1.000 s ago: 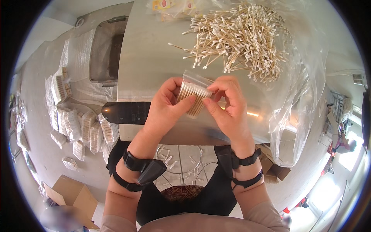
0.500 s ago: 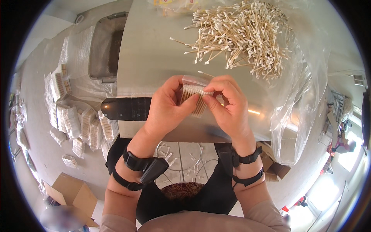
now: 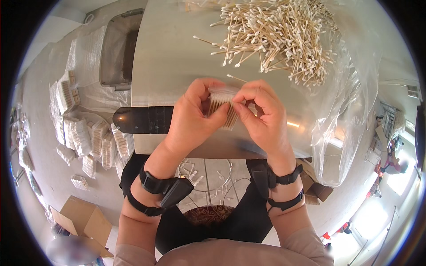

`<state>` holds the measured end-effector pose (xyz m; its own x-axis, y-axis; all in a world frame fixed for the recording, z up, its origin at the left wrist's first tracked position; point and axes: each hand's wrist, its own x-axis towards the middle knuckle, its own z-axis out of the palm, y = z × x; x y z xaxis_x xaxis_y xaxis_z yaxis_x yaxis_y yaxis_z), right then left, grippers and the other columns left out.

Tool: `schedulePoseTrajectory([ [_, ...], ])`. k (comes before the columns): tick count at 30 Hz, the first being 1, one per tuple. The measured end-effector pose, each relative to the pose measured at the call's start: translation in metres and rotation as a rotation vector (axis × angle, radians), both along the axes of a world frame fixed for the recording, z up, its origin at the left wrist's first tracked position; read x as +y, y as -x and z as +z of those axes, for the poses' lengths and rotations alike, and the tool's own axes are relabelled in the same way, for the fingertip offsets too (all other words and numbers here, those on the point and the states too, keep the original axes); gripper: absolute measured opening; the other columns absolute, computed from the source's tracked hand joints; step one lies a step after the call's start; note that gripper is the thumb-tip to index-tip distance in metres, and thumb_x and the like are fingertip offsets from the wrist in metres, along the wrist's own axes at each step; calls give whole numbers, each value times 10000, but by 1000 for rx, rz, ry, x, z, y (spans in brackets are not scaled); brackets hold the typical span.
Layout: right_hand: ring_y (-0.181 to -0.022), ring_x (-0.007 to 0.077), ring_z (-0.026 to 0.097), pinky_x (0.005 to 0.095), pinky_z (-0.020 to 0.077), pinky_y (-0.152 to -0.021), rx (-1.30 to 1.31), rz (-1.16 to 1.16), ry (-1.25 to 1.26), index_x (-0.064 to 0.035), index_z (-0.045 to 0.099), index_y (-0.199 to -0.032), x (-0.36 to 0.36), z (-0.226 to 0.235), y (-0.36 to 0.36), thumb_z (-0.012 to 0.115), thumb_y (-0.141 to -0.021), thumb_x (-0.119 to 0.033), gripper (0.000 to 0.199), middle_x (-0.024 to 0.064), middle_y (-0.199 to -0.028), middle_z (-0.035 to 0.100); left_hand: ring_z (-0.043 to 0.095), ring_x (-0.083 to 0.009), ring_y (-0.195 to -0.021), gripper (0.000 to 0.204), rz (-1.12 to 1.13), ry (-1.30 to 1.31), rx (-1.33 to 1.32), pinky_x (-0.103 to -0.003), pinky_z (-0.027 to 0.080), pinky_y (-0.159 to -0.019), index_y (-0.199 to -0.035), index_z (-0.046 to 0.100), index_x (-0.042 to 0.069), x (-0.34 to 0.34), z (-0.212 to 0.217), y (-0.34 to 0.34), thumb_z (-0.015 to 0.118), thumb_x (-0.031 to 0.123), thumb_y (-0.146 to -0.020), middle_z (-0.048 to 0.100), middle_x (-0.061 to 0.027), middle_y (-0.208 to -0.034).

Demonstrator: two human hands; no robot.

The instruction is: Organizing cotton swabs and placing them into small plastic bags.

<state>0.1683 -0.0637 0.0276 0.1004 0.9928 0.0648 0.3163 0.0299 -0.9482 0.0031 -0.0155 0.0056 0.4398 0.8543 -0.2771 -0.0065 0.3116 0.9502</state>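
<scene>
Two hands at work: both meet over the near edge of the metal table point(image 3: 177, 57), the landmark for all entries below.
Left hand point(image 3: 193, 117): closed around a small bundle of cotton swabs point(image 3: 220, 103), thumb and fingers clamping its left side.
Right hand point(image 3: 262, 113): fingertips pinched on the bundle's right side, touching the left hand's thumb.
Bundle position: held just above the table's near edge, between both hands, swab tips upward.
Handling judgement: very light; thin wooden sticks, stiff but easily snapped; loose sticks likely to slip apart unless gripped across the middle of the shafts.
Loose swab pile point(image 3: 279, 37): on the table's far side, on clear plastic sheet point(image 3: 355, 88).
Packed swab packets point(image 3: 84, 137): on the floor left of the table.
</scene>
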Motion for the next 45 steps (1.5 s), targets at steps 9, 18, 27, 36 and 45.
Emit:
schedulePoseTrajectory([
  [9,-796,98,552,254,491,-690,241,-111,131,-24,493,-1027,-1,-6,9,609,-799,74,273,40,-925,548,616,-78,-767,414,-25,-94,55,-235,511,-670,-1188,518,7,0,2,2,702,9,-818,666,-72,-920],
  [18,-835,103,546,255,490,-737,284,-94,98,-23,464,-1069,-1,-6,12,592,-795,91,323,49,-943,541,683,-159,-797,416,-20,-331,180,-268,537,-693,-1156,521,18,-3,7,3,718,4,-789,675,-104,-914],
  [27,-913,124,552,269,469,-827,322,-45,49,-19,460,-1109,-6,-3,7,577,-795,128,366,81,-1032,563,707,-177,-894,438,-8,-400,140,-281,556,-785,-1147,515,26,-5,4,6,733,-16,-770,677,-95,-1010],
  [36,-966,125,549,263,450,-881,194,-9,39,-22,445,-1143,-10,-8,8,565,-801,159,405,92,-1081,553,708,-174,-867,453,-6,-421,163,-274,550,-729,-1159,503,22,-8,0,9,738,-17,-774,680,-118,-1020],
  [45,-896,94,555,247,484,-789,456,-204,111,-23,485,-1108,-3,-3,5,615,-842,68,310,45,-988,573,636,-134,-977,514,-59,117,-130,-257,517,-815,-1271,429,3,0,7,1,688,-49,-831,660,-109,-1091],
])
